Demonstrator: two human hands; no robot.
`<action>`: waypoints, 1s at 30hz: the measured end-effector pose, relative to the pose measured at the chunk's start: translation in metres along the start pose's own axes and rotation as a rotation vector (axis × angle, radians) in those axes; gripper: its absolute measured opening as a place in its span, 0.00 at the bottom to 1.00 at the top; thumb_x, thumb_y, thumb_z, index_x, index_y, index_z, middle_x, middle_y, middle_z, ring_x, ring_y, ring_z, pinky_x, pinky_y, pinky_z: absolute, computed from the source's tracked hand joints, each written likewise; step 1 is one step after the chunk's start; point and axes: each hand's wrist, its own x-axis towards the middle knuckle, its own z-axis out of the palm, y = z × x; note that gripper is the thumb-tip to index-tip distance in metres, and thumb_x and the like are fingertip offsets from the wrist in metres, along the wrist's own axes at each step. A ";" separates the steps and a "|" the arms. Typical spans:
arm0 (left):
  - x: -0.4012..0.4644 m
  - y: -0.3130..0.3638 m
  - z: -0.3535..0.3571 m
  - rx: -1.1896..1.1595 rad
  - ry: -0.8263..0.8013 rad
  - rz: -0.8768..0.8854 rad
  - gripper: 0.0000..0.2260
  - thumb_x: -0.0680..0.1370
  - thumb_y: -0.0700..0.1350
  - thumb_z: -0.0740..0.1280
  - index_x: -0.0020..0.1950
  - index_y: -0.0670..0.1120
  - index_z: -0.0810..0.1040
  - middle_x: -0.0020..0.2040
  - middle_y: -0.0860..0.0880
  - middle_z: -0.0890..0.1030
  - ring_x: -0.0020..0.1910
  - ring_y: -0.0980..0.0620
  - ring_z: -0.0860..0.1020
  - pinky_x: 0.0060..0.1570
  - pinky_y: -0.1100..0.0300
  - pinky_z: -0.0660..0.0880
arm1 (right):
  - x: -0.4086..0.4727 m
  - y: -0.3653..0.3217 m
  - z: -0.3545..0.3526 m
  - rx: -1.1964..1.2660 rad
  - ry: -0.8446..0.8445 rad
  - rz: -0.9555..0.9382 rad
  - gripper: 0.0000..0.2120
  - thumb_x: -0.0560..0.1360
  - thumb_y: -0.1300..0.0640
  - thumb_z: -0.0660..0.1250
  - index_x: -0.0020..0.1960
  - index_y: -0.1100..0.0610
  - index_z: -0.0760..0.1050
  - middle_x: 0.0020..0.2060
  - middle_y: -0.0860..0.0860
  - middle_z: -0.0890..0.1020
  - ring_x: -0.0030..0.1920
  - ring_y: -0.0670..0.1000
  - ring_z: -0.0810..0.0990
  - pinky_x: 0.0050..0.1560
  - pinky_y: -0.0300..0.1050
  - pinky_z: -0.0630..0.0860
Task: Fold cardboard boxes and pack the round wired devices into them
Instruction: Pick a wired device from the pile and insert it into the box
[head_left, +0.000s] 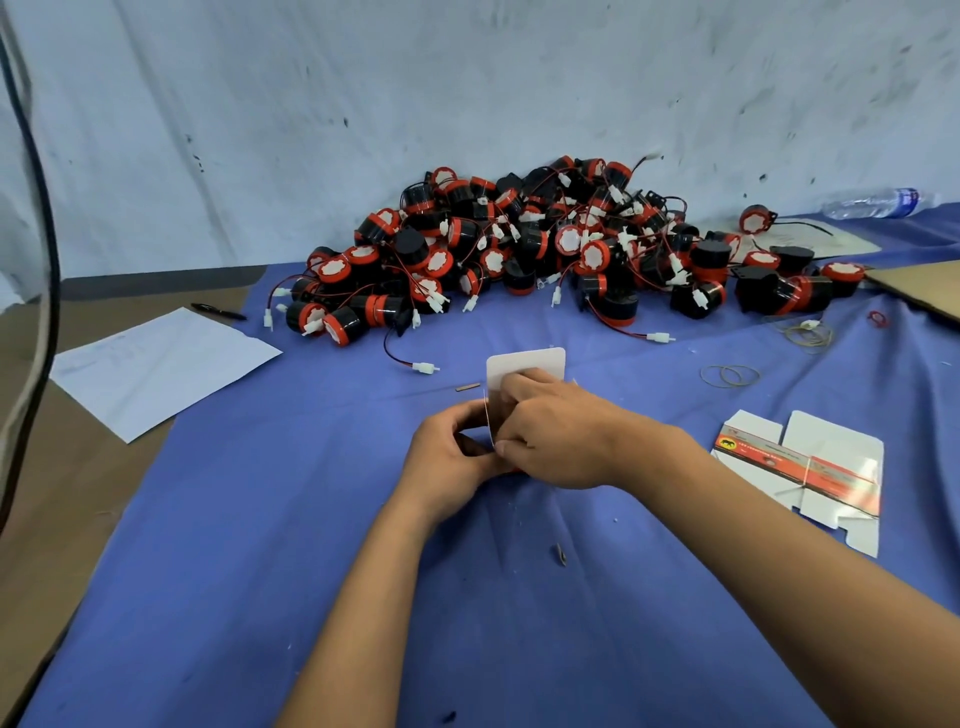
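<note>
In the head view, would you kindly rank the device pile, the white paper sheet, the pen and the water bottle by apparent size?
1. device pile
2. white paper sheet
3. water bottle, though it lies farther away
4. pen

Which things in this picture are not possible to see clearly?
Head view only:
- Box body: hidden by the right hand and left hand.
- Print on the flat boxes: too small to read.
- Writing on the paper sheet: too faint.
- Water bottle label: blurred.

Even, soft overhead light, faint shadows (wide-angle bending at edges).
</note>
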 end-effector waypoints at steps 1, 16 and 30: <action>0.000 0.000 0.000 -0.003 -0.002 0.001 0.21 0.66 0.43 0.79 0.58 0.54 0.84 0.49 0.41 0.87 0.38 0.48 0.79 0.52 0.40 0.81 | 0.000 0.001 -0.002 0.008 -0.029 0.005 0.18 0.83 0.48 0.58 0.51 0.53 0.84 0.55 0.45 0.69 0.64 0.48 0.65 0.55 0.49 0.66; -0.001 -0.001 -0.013 -0.283 -0.146 -0.076 0.20 0.74 0.44 0.75 0.66 0.47 0.82 0.59 0.49 0.85 0.46 0.50 0.80 0.45 0.58 0.77 | -0.013 0.034 0.062 1.285 0.524 0.339 0.09 0.81 0.59 0.68 0.59 0.49 0.81 0.47 0.49 0.84 0.27 0.39 0.77 0.26 0.31 0.70; 0.004 -0.009 0.020 -0.125 0.317 0.023 0.19 0.74 0.28 0.66 0.45 0.52 0.86 0.46 0.52 0.87 0.42 0.53 0.84 0.39 0.60 0.81 | -0.015 0.026 0.062 0.883 0.618 0.013 0.15 0.75 0.73 0.64 0.51 0.56 0.81 0.51 0.53 0.80 0.37 0.63 0.76 0.39 0.54 0.73</action>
